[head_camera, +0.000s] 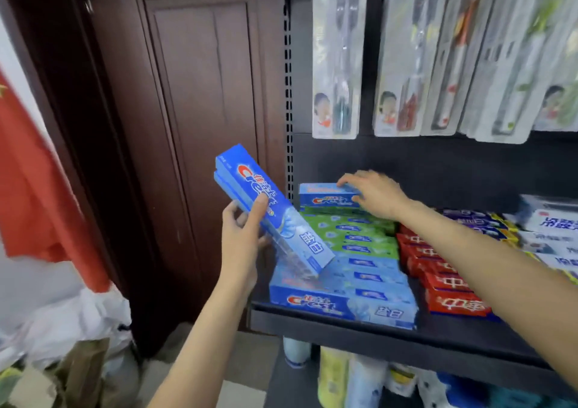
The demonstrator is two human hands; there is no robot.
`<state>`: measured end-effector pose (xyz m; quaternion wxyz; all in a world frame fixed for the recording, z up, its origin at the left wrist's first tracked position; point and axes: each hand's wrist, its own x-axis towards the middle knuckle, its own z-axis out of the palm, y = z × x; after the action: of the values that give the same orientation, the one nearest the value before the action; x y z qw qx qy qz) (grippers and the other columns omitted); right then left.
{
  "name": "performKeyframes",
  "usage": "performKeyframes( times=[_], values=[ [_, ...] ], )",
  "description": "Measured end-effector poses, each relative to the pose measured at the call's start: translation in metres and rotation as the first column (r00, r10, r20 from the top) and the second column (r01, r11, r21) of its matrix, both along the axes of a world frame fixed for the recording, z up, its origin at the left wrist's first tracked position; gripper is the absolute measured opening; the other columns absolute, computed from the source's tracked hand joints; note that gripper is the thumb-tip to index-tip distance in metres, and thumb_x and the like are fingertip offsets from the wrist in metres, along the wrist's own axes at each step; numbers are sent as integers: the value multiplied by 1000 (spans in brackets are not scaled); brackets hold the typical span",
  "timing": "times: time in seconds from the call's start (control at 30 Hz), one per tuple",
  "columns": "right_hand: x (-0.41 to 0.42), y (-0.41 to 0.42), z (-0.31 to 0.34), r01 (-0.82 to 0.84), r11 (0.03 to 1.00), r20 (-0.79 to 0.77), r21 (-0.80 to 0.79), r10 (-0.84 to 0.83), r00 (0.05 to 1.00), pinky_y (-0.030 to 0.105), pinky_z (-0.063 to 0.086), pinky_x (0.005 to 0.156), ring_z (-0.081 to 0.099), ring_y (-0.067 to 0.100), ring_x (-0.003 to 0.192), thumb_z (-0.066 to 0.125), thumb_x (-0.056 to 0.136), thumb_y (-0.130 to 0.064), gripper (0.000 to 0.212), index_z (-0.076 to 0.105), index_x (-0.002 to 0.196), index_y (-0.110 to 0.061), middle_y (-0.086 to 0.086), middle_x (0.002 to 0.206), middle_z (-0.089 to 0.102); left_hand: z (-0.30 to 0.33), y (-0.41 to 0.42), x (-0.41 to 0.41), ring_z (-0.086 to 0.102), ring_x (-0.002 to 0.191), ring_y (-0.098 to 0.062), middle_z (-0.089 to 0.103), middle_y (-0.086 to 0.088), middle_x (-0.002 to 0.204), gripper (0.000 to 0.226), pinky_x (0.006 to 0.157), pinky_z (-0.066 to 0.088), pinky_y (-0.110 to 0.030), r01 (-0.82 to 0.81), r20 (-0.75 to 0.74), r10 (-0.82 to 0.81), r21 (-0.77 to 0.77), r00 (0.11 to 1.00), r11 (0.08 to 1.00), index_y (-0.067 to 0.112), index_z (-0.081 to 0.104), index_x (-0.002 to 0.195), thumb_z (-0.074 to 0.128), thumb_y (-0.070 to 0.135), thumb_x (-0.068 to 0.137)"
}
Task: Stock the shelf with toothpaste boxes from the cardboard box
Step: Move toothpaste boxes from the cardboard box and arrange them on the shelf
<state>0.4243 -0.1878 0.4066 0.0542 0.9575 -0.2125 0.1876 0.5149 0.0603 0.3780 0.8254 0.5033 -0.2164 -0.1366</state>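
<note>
Two blue toothpaste boxes (pixel 275 210) sit stacked in our left hand (pixel 242 235), thumb curled over the top face and fingers wrapped beneath, the stack tilted with its lower end over the front of the shelf (pixel 344 321). Our right hand (pixel 373 193) reaches to the back left corner, fingers bent over the top of another blue box (pixel 325 195) that rests on the green boxes (pixel 356 232). In front of those lie more blue boxes (pixel 344 295), with red boxes (pixel 444 279) just beside them on the right. Packaged toothbrushes (pixel 339 57) hang above. A dark wooden door (pixel 194 126) stands left of the shelf.
</note>
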Motion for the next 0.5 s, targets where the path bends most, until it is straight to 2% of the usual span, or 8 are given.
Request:
performKeyframes(
  times=[0.13,0.17,0.2,0.23,0.3,0.37,0.4,0.5],
  values=[
    [33,-24,-22,121,991,-122,-63,-128,984,34,39,91,44,24,117,51,90,-7,45,47,130,-28,2,129,49,5,-17,23,65,84,-16,67,-7,109,51,51,51,-19,58,-37,-58,2,998,998,7,44,126,63,31,86],
    [35,-24,-24,139,990,-89,-4,-139,986,31,39,90,43,23,119,50,90,-5,45,50,130,-27,2,130,48,5,-22,26,65,86,-16,67,-8,109,52,52,51,-20,72,-45,-72,6,996,997,6,44,126,63,31,85],
    [35,-20,-23,129,983,5,133,-131,991,30,38,91,44,23,118,50,90,-4,42,55,125,-27,3,129,49,6,-26,28,65,87,-16,67,-8,109,52,53,52,-20,80,-54,-80,10,995,997,6,43,126,64,32,85],
    [34,-11,-19,47,949,145,312,-96,985,29,38,94,49,21,115,52,91,-7,35,60,118,-27,4,127,53,6,-30,30,66,87,-16,67,-7,109,53,55,53,-21,82,-53,-80,24,995,996,7,43,126,64,32,85],
    [25,22,-3,-263,767,385,586,22,923,29,43,94,59,14,104,53,93,-16,23,63,108,-30,-2,116,62,7,-37,31,67,89,-14,66,-5,109,54,61,54,-24,72,-34,-70,54,997,996,9,41,125,67,32,83],
    [11,56,10,-437,561,423,703,164,891,26,49,87,63,9,98,54,94,-30,17,61,109,-32,-8,110,65,8,-45,30,67,91,-14,65,-2,108,59,69,56,-31,64,-11,-63,68,998,996,10,38,125,70,32,80],
    [5,69,13,-456,535,400,711,226,888,23,50,84,63,7,97,57,90,-38,22,59,112,-33,-9,109,65,8,-49,28,67,94,-14,64,-1,109,62,75,57,-36,66,-6,-66,74,998,995,11,37,125,71,33,79],
    [-6,81,11,-428,666,360,611,247,900,20,51,80,63,6,89,69,80,-41,43,52,119,-33,-6,108,64,10,-57,19,68,97,-17,64,-4,113,73,85,55,-46,101,22,-104,107,994,989,14,36,125,78,40,71]
  ],
)
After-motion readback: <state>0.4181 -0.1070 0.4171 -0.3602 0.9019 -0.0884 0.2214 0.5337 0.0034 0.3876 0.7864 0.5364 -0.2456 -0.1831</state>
